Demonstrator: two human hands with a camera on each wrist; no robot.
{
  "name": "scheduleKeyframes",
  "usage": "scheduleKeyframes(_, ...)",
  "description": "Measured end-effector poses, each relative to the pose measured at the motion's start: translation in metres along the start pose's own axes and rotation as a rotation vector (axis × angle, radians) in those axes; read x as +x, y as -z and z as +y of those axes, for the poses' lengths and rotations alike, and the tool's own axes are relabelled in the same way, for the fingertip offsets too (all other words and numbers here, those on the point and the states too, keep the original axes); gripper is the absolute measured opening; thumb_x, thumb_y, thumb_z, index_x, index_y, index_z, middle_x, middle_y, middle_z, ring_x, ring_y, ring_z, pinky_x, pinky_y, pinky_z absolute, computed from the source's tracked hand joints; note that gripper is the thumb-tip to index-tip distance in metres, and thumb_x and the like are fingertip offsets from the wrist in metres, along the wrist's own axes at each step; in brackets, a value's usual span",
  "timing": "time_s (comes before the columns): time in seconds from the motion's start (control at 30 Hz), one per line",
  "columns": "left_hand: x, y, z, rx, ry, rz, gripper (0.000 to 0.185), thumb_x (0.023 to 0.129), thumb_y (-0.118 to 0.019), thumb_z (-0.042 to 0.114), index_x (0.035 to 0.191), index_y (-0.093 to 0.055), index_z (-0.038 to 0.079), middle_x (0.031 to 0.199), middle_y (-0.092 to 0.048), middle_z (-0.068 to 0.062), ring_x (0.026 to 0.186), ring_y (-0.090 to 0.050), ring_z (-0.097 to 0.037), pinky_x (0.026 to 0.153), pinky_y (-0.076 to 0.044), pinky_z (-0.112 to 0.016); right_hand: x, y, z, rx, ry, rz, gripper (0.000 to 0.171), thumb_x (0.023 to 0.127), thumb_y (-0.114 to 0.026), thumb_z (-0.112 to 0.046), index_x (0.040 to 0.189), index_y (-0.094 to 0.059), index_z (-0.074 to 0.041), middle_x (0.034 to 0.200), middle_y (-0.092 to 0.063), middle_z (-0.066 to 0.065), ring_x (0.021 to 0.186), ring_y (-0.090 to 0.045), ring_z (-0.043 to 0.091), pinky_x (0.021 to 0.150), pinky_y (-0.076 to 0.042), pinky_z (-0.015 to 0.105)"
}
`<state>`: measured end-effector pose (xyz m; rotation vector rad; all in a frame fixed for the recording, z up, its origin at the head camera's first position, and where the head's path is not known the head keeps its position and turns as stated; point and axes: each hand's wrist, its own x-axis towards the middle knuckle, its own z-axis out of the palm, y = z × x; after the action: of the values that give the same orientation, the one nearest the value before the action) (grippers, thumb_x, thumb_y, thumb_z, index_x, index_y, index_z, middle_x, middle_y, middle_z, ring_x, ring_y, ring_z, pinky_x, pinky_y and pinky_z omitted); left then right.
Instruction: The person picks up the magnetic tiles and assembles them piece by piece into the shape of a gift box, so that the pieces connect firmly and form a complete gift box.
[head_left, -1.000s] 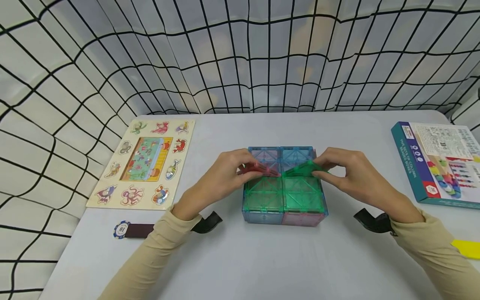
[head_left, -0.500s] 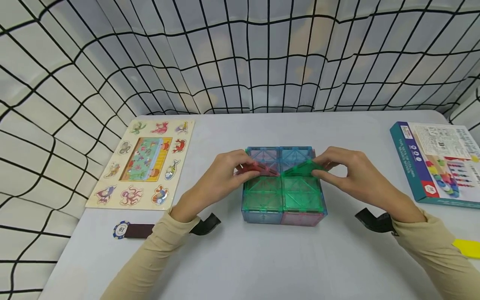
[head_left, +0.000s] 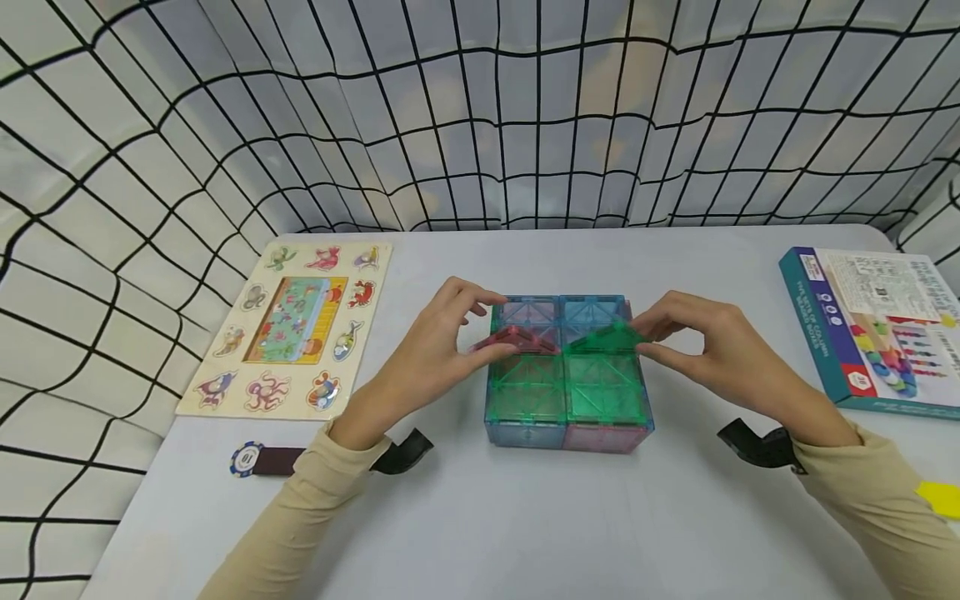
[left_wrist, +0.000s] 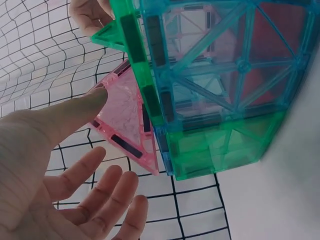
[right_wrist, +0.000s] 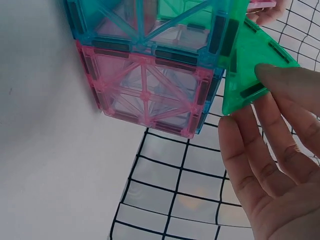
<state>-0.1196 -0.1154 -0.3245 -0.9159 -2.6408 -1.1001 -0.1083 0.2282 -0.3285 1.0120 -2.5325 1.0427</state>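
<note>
A low block of translucent magnetic tiles [head_left: 527, 392] stands mid-table, green tiles on its near top half, bluish ones behind. A pink triangular magnetic tile [head_left: 525, 337] stands tilted across the top at left. My left hand [head_left: 431, 337] touches that tile with the thumb alone; its other fingers are spread away from the tile, as the left wrist view shows. At right, a green triangular magnetic tile [head_left: 607, 337] stands tilted along the seam. My right hand [head_left: 705, 337] pinches its outer corner, the thumb on the face of the green tile [right_wrist: 245, 60] and fingers behind.
To the left lies a sea-animal puzzle board [head_left: 300, 392], with a poker chip [head_left: 246, 459] and a dark strip [head_left: 276, 461] in front of it. A boxed game [head_left: 892, 333] lies at right, a yellow piece [head_left: 940, 499] nearer. Black netting [head_left: 498, 121] rises behind the table.
My left fingers have opened off the pink triangular tile, the index finger lifting up and back while the thumb stays on it. The right hand has shifted slightly outward, still pinching the green tile.
</note>
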Motion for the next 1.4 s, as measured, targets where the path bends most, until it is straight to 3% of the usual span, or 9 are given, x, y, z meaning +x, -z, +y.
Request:
scheduleKeyframes(0.33,-0.017,0.01,-0.007,0.002,0.111,-0.016,0.067,0.088,-0.087,0.021,0.141,-0.052,0.001,0.136,-0.053,-0.015,0.12,-0.057,-0.028,0.101,-0.051,-0.044,0.001,-0.002,-0.001,-0.021,0.016,-0.017,0.046,0.073,-0.091,0.007,0.113,-0.074,-0.01,0.104,-0.07,-0.008,0.092,-0.067,0.009,0.085,-0.051,0.01)
scheduleKeyframes(0.6,-0.031,0.011,-0.013,-0.036,0.258,-0.119,0.079,0.089,-0.086,0.032,0.149,-0.044,0.002,0.141,-0.048,-0.013,0.124,-0.053,-0.03,0.104,-0.049,-0.046,0.001,-0.001,0.002,-0.014,-0.014,-0.029,0.054,0.073,-0.093,0.001,0.122,-0.072,-0.009,0.109,-0.072,-0.005,0.093,-0.066,0.011,0.087,-0.05,0.011)
scheduleKeyframes(0.8,-0.041,0.01,-0.012,-0.148,0.361,-0.243,0.096,0.087,-0.086,0.041,0.159,-0.033,0.006,0.153,-0.042,-0.01,0.135,-0.049,-0.028,0.11,-0.047,-0.049,-0.007,0.003,0.004,-0.008,-0.146,-0.024,0.052,0.084,-0.087,-0.003,0.131,-0.066,-0.006,0.119,-0.07,0.005,0.098,-0.067,0.017,0.089,-0.048,0.008)
scheduleKeyframes(0.97,-0.052,-0.004,-0.015,-0.304,0.362,-0.365,0.115,0.083,-0.091,0.035,0.166,-0.018,0.008,0.163,-0.032,-0.014,0.145,-0.044,-0.033,0.115,-0.044,-0.051,-0.037,0.006,0.015,0.132,-0.335,-0.069,0.055,0.1,-0.07,-0.007,0.151,-0.05,-0.005,0.141,-0.058,0.019,0.116,-0.063,0.027,0.093,-0.043,0.004)
scheduleKeyframes(1.07,-0.056,-0.023,-0.019,-0.337,0.326,-0.388,0.121,0.079,-0.095,0.027,0.166,-0.014,0.003,0.165,-0.028,-0.019,0.149,-0.039,-0.036,0.118,-0.041,-0.049,-0.06,-0.001,0.018,0.245,-0.417,-0.169,0.065,0.101,-0.068,-0.009,0.158,-0.038,-0.003,0.153,-0.046,0.025,0.129,-0.056,0.043,0.101,-0.054,0.028)
scheduleKeyframes(1.2,-0.06,-0.042,-0.019,-0.371,0.292,-0.344,0.121,0.078,-0.095,0.018,0.164,-0.012,-0.002,0.163,-0.027,-0.022,0.151,-0.035,-0.034,0.12,-0.038,-0.047,-0.077,-0.025,0.011,0.335,-0.418,-0.276,0.09,0.091,-0.082,-0.013,0.162,-0.027,-0.001,0.161,-0.034,0.028,0.14,-0.044,0.054,0.109,-0.045,0.056)
scheduleKeyframes(1.4,-0.059,-0.052,-0.013,-0.358,0.332,-0.255,0.118,0.078,-0.094,0.017,0.165,-0.015,0.002,0.158,-0.035,-0.017,0.143,-0.046,-0.03,0.118,-0.041,-0.047,-0.065,-0.054,-0.01,0.354,-0.394,-0.241,0.114,0.081,-0.092,-0.019,0.165,-0.017,-0.001,0.164,-0.031,0.027,0.146,-0.035,0.054,0.11,-0.038,0.062)
